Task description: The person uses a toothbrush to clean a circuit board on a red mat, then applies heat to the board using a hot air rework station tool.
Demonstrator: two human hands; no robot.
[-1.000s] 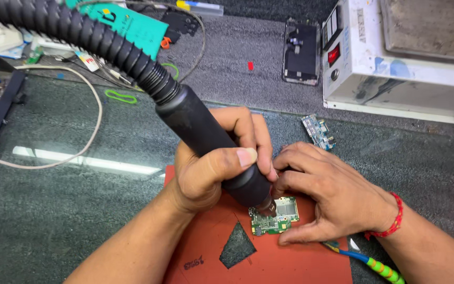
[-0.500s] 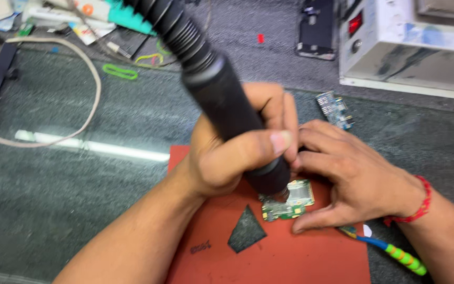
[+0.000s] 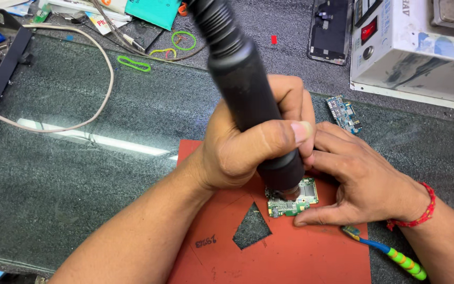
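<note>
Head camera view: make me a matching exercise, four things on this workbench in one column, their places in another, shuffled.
1. black hot-air tool handle
2. small green circuit board
3. green-and-blue brush
4. green rubber band

A. under the tool's nozzle, on the red mat
B. on the bench, far left of the hands
C. gripped in the left hand
D. beside the right hand's wrist

Pairs: 1-C, 2-A, 3-D, 4-B
</note>
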